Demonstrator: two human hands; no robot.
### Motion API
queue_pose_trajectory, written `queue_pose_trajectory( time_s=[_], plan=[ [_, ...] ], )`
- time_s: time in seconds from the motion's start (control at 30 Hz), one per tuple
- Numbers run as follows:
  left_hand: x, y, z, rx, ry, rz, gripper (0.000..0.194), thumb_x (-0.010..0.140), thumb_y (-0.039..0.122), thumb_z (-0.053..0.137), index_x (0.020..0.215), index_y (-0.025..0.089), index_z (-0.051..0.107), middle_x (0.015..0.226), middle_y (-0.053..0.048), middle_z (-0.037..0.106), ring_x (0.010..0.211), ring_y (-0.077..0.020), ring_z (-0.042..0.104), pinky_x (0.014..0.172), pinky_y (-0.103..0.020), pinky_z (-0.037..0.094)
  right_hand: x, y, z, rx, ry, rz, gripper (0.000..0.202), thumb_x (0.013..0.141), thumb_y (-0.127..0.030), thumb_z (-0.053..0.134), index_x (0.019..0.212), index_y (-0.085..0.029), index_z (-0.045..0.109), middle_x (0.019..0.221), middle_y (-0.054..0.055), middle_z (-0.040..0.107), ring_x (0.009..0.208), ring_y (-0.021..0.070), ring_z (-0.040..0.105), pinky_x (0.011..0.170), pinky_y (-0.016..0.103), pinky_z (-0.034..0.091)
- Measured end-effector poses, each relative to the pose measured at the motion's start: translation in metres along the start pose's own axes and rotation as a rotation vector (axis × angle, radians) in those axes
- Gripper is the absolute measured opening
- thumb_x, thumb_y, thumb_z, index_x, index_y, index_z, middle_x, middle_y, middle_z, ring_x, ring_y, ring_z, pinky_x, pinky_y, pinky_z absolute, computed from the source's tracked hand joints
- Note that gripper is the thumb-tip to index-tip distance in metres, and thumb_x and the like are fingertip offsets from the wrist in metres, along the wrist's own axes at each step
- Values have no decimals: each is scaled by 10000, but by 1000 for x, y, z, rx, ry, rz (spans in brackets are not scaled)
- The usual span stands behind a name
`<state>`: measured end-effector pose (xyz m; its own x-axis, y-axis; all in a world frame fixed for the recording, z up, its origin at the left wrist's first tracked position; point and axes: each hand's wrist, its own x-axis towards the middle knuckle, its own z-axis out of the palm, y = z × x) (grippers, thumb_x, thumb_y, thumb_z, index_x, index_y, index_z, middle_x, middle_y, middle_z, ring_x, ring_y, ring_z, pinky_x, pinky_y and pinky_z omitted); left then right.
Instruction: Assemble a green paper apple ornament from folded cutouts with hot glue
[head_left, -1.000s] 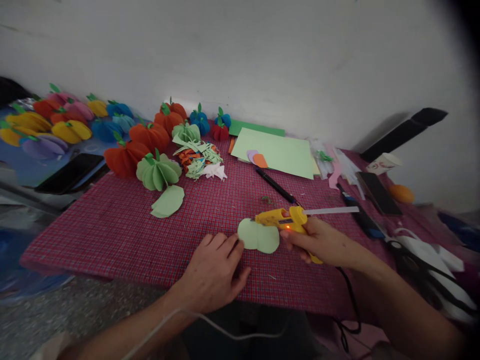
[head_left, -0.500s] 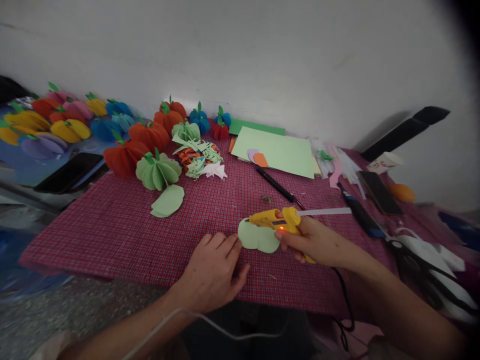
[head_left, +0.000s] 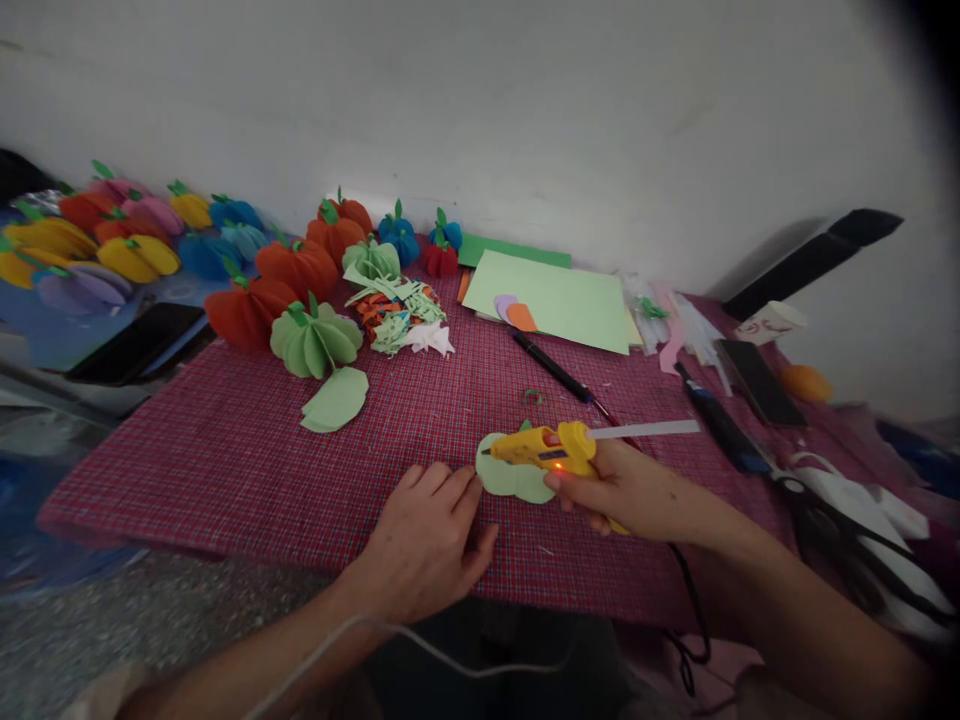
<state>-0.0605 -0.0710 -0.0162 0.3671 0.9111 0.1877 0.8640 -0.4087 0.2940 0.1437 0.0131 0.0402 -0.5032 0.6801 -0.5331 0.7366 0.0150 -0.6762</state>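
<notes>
My right hand is wrapped round a yellow glue gun with a lit orange light and a clear glue stick out of its back. The gun's tip hovers at the left lobe of a pale green paper cutout, whose right part it partly covers; whether the tip touches cannot be told. My left hand lies palm down on the checked cloth, fingers stretched out, fingertips at the cutout's left edge. Further left is a small stack of pale green paper shapes, beside a pale green paper pumpkin.
Finished paper pumpkins crowd the left and back. Paper scraps, green sheets and a black pen lie behind the work. Scissors, a phone and a paper cup are at right; a cable hangs below.
The glue gun has shifted slightly left and down over the cutout, its tip now further inside the left lobe. My left hand has stayed in place.
</notes>
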Motion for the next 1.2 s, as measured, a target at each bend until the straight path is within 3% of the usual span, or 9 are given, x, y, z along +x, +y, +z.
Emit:
queue_pose_trajectory(
  time_s=[0.6,1.2],
  plan=[
    [0,1,2,29,18,7,343,826,293,399,1094,131,538,1041,-90,579,888,-240,471,777,-412,380,-14,4,1,25,-89,17,319,822,-452,437,829,-142,514,535,-34,481,402,56,433,367,156,348],
    [1,0,2,41,32,10,338,804,280,426,1085,136,544,1043,-90,582,883,-235,470,774,-411,379,-28,16,-4,27,-133,24,335,823,-479,427,775,-152,486,531,-36,468,414,58,431,381,159,363]
  ],
)
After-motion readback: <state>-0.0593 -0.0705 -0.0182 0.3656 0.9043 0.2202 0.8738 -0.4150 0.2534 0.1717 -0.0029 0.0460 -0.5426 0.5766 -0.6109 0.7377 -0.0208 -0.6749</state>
